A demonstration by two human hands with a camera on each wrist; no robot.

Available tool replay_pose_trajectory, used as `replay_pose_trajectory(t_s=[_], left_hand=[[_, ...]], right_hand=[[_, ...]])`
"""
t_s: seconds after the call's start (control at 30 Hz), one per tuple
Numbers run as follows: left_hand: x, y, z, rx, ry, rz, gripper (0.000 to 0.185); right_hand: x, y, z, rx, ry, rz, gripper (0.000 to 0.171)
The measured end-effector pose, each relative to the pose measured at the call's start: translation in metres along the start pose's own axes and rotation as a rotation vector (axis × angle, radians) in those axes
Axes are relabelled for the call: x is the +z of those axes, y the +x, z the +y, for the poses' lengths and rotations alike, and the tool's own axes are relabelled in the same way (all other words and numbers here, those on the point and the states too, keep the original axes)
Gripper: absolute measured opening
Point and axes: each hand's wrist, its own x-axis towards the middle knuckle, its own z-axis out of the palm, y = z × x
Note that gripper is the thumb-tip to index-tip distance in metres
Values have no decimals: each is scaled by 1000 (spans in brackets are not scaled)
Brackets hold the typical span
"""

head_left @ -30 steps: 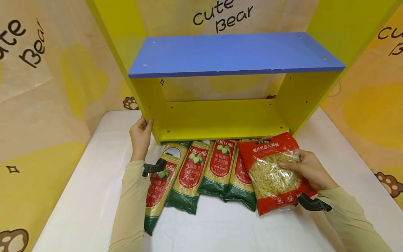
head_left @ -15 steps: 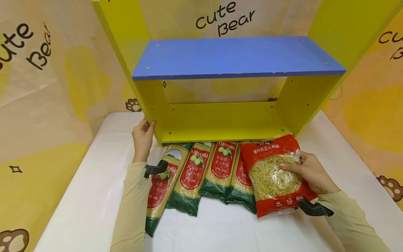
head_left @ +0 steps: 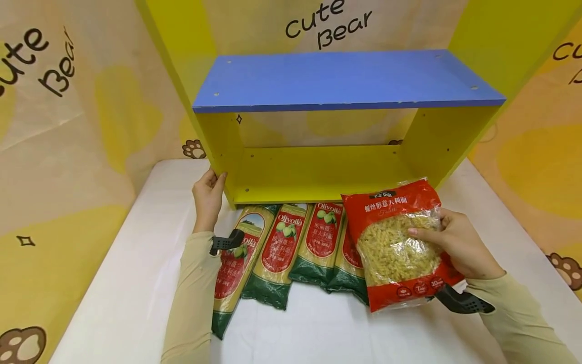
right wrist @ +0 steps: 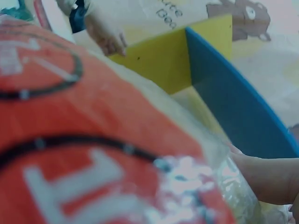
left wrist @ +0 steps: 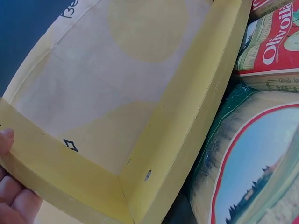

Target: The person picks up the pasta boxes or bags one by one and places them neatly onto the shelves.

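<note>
Two hands are at work. The right hand [head_left: 456, 242] grips the red and clear plastic bag of spiral pasta [head_left: 400, 242] by its right edge, fingers curled over the front and thumb behind. Against the frames of a second earlier, the bag's top edge has risen and now overlaps the front lip of the yellow open-fronted shelf unit with a blue top board [head_left: 318, 172]; its lower end sits near the white tabletop [head_left: 113, 283], contact not discernible. Judgement: the bag is being lifted toward the lower compartment. The left hand [head_left: 207, 194] has not moved; it holds the unit's left front corner, fingers wrapped round the panel edge, confirmed in the left wrist view [left wrist: 11, 196].

Bag condition: sealed, full, yellow spirals visible through the clear window, white lettering on the red header. Four long packets of spaghetti with red and green labels [head_left: 291, 247] lie side by side just left of it, the nearest partly beneath it.
</note>
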Motion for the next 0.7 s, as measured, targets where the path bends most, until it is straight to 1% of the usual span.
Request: replay_pose_trajectory(t_s=[0.13, 0.2, 0.3, 0.33, 0.37, 0.4, 0.43, 0.47, 0.57, 0.6, 0.63, 0.7], left_hand=[[1, 1, 0, 6, 5, -3, 29], [1, 1, 0, 5, 13, 5, 29], [1, 0, 3, -6, 18, 9, 29], [1, 0, 6, -10, 21, 8, 29], [1, -1, 9, -13, 22, 7, 28], [2, -4, 15, -14, 34, 6, 28], [2, -4, 16, -14, 38, 4, 28], [2, -5, 17, -16, 42, 4, 28], [2, -4, 15, -16, 40, 4, 29], [2, -3, 13, -17, 37, 5, 29], [2, -1, 7, -18, 29, 5, 30], [1, 0, 3, -18, 24, 8, 31]], right_hand=[[1, -2, -14, -47, 7, -5, 12], [3, -3, -20, -80, 18, 7, 21], [7, -4, -29, -131, 52, 37, 34], [8, -4, -33, -140, 77, 36, 29], [9, -4, -36, -151, 99, 34, 28], [9, -5, -40, -154, 142, 22, 22], [10, -5, -43, -156, 173, 11, 16], [10, -6, -47, -161, 209, -4, 14], [11, -6, -57, -172, 320, -56, 21], [12, -6, -60, -180, 354, -70, 22], [12, -6, -64, -188, 379, -81, 24], [14, -6, -70, -206, 420, -92, 23]])
